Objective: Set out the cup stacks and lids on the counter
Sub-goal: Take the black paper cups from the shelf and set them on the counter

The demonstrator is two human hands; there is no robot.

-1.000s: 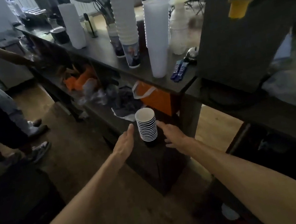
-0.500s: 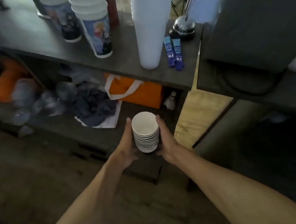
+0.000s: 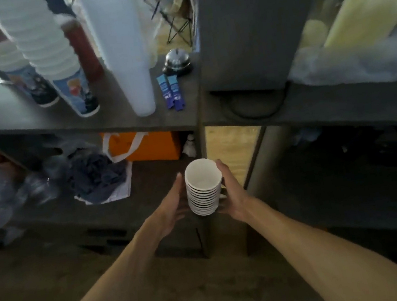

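1. While it sits upright below the surface (image 3: 109, 120) edge, the small white cup stack (image 3: 204, 188) is pressed btwn both hands.
2. Left hand (image 3: 172, 206): fingers straight, flat on stack's side.
3. Right hand (image 3: 232, 191): fingers lightly curved round the other side.
4. Above on surface: tall white cup stack (image 3: 124, 47), printed cup stack (image 3: 52, 53), blue sachets (image 3: 172, 90), bell (image 3: 177, 61).
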